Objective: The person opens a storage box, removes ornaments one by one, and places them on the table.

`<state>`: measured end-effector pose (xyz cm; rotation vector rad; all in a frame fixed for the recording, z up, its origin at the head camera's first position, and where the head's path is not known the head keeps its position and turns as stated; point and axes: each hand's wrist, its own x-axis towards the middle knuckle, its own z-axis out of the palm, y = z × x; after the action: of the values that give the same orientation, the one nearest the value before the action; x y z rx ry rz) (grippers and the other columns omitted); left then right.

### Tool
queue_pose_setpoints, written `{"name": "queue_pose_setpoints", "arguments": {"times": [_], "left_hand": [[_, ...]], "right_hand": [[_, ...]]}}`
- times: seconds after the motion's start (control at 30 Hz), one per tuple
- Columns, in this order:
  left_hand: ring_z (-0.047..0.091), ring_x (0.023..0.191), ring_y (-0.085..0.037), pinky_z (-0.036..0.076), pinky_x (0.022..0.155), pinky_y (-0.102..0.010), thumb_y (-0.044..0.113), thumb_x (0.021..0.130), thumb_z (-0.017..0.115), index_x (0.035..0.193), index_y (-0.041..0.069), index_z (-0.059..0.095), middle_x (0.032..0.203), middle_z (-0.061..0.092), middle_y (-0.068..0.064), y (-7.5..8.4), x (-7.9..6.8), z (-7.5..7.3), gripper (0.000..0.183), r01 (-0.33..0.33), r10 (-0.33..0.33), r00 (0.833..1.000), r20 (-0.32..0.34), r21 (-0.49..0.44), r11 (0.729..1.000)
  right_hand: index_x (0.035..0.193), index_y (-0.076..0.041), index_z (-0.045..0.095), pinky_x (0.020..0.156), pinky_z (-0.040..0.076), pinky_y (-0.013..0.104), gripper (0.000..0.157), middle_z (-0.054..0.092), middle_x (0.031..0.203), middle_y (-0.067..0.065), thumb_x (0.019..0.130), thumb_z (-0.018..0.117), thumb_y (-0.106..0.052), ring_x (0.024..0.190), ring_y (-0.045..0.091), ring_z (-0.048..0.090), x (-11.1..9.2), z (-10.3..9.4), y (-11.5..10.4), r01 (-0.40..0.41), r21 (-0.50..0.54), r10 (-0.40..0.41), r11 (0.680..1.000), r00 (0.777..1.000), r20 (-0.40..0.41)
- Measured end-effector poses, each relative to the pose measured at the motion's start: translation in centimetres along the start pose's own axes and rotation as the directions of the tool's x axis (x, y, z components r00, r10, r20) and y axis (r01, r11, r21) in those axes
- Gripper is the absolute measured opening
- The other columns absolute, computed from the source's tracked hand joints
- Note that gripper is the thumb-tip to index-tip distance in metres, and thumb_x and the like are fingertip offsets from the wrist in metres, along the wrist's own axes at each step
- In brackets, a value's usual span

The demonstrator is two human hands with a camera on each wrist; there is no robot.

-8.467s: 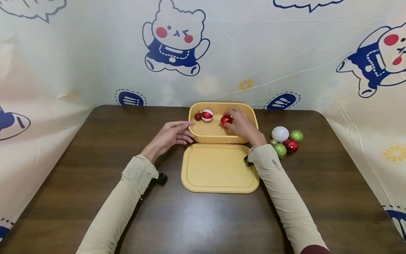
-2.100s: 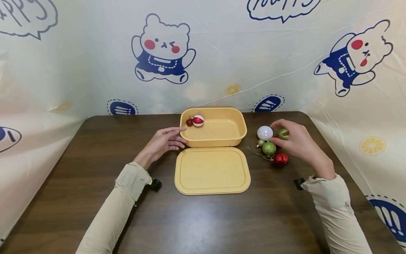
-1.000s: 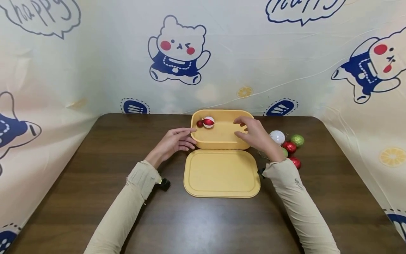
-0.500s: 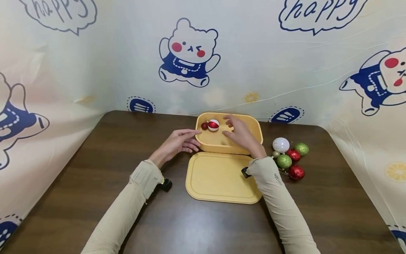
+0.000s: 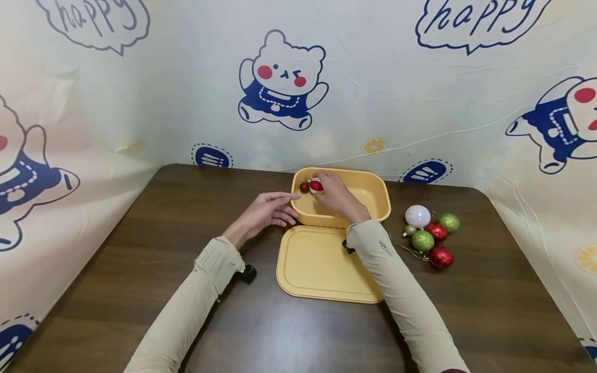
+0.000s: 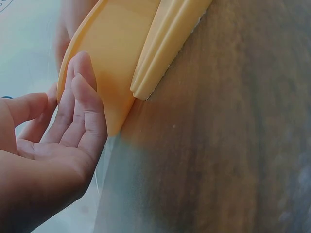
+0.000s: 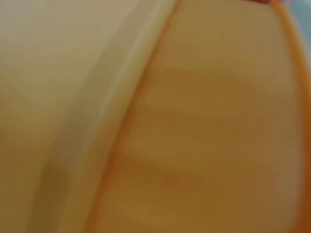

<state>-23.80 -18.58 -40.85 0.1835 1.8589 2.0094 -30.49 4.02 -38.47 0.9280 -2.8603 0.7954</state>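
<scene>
Inside the yellow box (image 5: 388, 204), near its left end, the red-and-white bauble (image 5: 316, 186) is enclosed by the curled fingers and thumb of the right hand (image 5: 338, 198); how firmly it is pinched cannot be told, as the right wrist view is blurred. If only the rounded top is caught, the smooth ball could be squeezed out and sent rolling along the box floor. The small dark red bauble (image 5: 304, 187), lying just beside it, could be knocked or dragged along by the same fingertips. The box's left rim is touched by the loosely extended fingers of the left hand (image 5: 266, 213), by which nothing is gripped; with so light a contact, the box could be shifted if its wall were bumped. The lid (image 5: 317, 272), laid flat just in front, could be nudged by the right wrist camera (image 5: 348, 247) held above it. On the table (image 5: 233, 331) to the right, the lower red bauble (image 5: 441, 257) could be pulled away if its gold cord (image 5: 410, 251) were snagged by the right sleeve (image 5: 401, 280).
</scene>
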Motion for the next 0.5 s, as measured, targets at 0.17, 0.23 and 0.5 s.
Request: {"name": "queue_pose_setpoints", "arguments": {"times": [0.17,0.23,0.5], "left_hand": [[0.073,0.082,-0.023,0.058,0.071,-0.031,0.029,0.106,0.049,0.141,0.004,0.054,0.104,0.072,-0.021,-0.1,0.1,0.1,0.044,-0.002,0.002,1.000,0.005,0.007,1.000],[0.073,0.082,-0.024,0.058,0.071,-0.031,0.029,0.106,0.049,0.141,0.004,0.055,0.105,0.071,-0.023,-0.1,0.1,0.1,0.044,-0.006,0.006,1.000,0.009,0.008,1.000],[0.073,0.083,-0.024,0.058,0.072,-0.032,0.029,0.106,0.050,0.138,0.007,0.059,0.100,0.073,-0.018,0.1,-0.1,0.0,0.040,0.003,-0.003,1.000,0.001,0.010,1.000]], "right_hand": [[0.111,0.000,0.067,0.087,0.050,0.040,0.024,0.067,0.103,0.013,0.087,0.071,0.000,0.095,0.027,0.062,0.0,1.0,0.9,0.024,0.004,-0.024,1.000,1.000,-0.011],[0.110,-0.001,0.067,0.087,0.051,0.040,0.026,0.069,0.103,0.012,0.085,0.074,-0.002,0.094,0.027,0.063,-0.1,1.2,1.2,0.014,0.009,-0.014,1.000,1.000,-0.017],[0.116,-0.001,0.066,0.090,0.049,0.042,0.036,0.067,0.108,0.015,0.084,0.079,-0.011,0.101,0.030,0.059,-0.2,1.6,1.1,-0.027,0.054,0.030,0.998,0.998,-0.050]]}}
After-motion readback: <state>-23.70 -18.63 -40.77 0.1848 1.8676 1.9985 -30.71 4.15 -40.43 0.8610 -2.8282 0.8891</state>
